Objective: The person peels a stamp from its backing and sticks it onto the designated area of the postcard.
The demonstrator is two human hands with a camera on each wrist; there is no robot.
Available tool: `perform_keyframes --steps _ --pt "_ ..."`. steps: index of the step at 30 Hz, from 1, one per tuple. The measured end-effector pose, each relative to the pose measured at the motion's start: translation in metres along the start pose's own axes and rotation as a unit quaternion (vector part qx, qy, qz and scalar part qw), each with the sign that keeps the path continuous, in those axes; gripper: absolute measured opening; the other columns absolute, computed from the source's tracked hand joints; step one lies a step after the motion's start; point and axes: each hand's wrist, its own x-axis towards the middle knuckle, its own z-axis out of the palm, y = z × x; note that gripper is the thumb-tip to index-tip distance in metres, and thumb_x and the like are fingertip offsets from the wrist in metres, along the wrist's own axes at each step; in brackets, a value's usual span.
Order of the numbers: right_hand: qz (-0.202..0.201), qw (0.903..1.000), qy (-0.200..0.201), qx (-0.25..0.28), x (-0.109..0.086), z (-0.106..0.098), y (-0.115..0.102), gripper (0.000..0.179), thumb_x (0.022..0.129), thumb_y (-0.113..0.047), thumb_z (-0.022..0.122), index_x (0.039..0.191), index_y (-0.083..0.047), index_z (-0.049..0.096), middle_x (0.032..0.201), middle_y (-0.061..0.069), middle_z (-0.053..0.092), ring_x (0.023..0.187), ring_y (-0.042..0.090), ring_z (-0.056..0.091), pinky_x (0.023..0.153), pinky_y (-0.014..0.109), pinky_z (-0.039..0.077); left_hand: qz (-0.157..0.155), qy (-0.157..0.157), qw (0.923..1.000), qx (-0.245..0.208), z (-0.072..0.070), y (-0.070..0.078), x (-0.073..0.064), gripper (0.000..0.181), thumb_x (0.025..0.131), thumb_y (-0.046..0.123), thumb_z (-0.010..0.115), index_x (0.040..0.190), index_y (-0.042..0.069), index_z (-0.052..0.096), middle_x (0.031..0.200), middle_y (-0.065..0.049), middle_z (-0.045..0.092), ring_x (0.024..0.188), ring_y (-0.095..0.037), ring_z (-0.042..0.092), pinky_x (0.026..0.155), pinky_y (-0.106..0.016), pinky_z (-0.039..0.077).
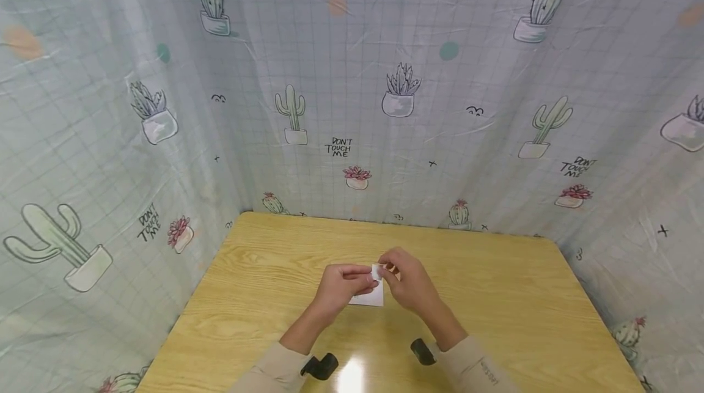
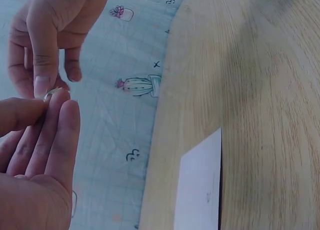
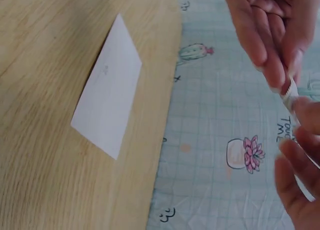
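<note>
Above the table, a small white packet [image 1: 376,272] is held up between both hands. A zigzag edge shows on the packet [image 3: 290,94] in the right wrist view. My left hand [image 1: 339,288] pinches its left side between thumb and fingers. From the other side my right hand [image 1: 411,283] pinches it with thumb and forefinger. In the left wrist view the fingertips hide most of the packet. Below the hands, a flat white rectangle [image 1: 368,299], like paper or a thin box, lies on the table with a small faint mark on it.
The wood-grain table [image 1: 247,295] stretches out around the hands. A cactus-print curtain [image 1: 352,75] hangs along its back and both sides. Each sleeve has a black wrist device [image 1: 324,367] near the cuff.
</note>
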Motion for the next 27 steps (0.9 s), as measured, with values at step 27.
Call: perform_keyframes --steps 27 --pt "-0.132 0.9747 0.054 -0.172 -0.009 0.009 -0.002 0.01 0.081 -0.007 0.085 0.08 -0.01 0.076 0.085 0.0 0.073 0.079 0.017 0.065 0.07 0.031 0.058 0.039 0.058 0.9838 0.165 0.015 0.003 -0.003 0.027 0.097 0.016 0.074 0.116 -0.003 0.077 0.105 -0.019 0.08 0.1 -0.027 0.079 0.08 -0.026 0.064"
